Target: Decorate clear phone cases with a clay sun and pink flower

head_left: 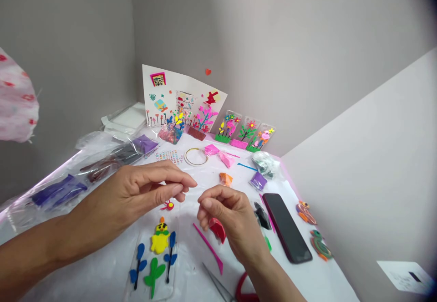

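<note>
My left hand (pixel 143 195) hovers over the white table (pixel 102 274), its fingers pressed together in a pinch; whatever they hold is too small to see. My right hand (pixel 228 220) is curled shut beside it, with a lump of red clay (pixel 217 229) tucked in the palm and the fingertips pinched. Below my hands lies a clear phone case (pixel 153 256) decorated with a yellow clay chick (pixel 160 238), blue leaves and a green plant. A small red clay flower (pixel 168 205) lies just under my left fingers.
A pink plastic tool (pixel 209 247) and scissors (pixel 221 288) lie near my right wrist, a black phone (pixel 286 227) to the right. Bags of coloured clay (pixel 102 165), a tape ring (pixel 195 156) and decorated cases (pixel 247 133) stand farther back against the grey wall.
</note>
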Demonstrator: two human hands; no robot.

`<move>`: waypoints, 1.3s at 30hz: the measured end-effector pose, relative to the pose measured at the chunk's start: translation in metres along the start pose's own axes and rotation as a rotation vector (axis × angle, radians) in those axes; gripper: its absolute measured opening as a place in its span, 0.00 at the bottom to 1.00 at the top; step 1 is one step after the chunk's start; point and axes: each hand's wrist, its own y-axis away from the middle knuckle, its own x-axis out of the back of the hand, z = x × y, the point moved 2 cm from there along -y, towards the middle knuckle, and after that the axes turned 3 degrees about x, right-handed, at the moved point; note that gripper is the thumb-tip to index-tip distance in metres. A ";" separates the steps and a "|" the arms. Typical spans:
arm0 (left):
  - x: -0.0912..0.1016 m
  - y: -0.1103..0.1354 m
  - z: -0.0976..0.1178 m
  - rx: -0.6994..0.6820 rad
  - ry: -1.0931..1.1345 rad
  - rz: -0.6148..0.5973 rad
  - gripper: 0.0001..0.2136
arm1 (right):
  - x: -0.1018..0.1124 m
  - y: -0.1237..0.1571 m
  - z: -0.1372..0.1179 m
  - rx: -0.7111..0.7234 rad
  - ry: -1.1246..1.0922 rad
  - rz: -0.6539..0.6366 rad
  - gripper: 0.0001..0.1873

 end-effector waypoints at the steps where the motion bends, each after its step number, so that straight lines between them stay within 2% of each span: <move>1: -0.001 -0.001 0.000 0.015 0.011 -0.016 0.08 | 0.000 0.000 0.001 0.002 0.016 -0.001 0.15; 3: -0.002 -0.002 -0.001 0.059 0.060 -0.031 0.06 | 0.001 0.000 0.002 0.019 0.055 0.016 0.17; 7: -0.003 -0.003 -0.006 0.136 0.130 -0.014 0.02 | -0.001 -0.001 0.002 0.019 0.065 0.032 0.11; 11: -0.003 -0.004 -0.007 0.135 0.146 -0.016 0.09 | -0.003 -0.001 0.001 -0.012 0.026 0.016 0.12; 15: -0.001 -0.005 -0.006 0.095 0.088 0.028 0.18 | -0.002 -0.001 0.004 -0.005 0.033 0.003 0.18; 19: -0.001 -0.004 -0.007 0.089 0.009 0.014 0.23 | 0.000 -0.002 0.006 0.014 0.006 0.045 0.12; 22: -0.002 -0.004 -0.009 0.092 0.046 0.011 0.19 | -0.001 -0.004 0.006 0.001 -0.032 0.058 0.11; 26: -0.005 -0.005 -0.012 0.090 0.085 0.017 0.10 | -0.001 -0.004 0.007 -0.042 -0.040 0.049 0.13; 29: -0.007 -0.005 -0.013 0.102 0.102 0.008 0.06 | 0.000 -0.003 0.007 -0.024 0.012 0.049 0.17; 31: -0.009 -0.004 -0.014 0.122 0.114 0.003 0.05 | 0.000 -0.002 0.007 -0.003 0.033 0.055 0.19; 35: -0.010 -0.003 -0.016 0.163 0.112 -0.017 0.06 | -0.001 -0.003 0.006 0.006 -0.026 0.059 0.12; 39: -0.010 -0.002 -0.017 0.192 0.065 -0.060 0.11 | -0.001 -0.004 0.007 -0.004 -0.067 0.042 0.10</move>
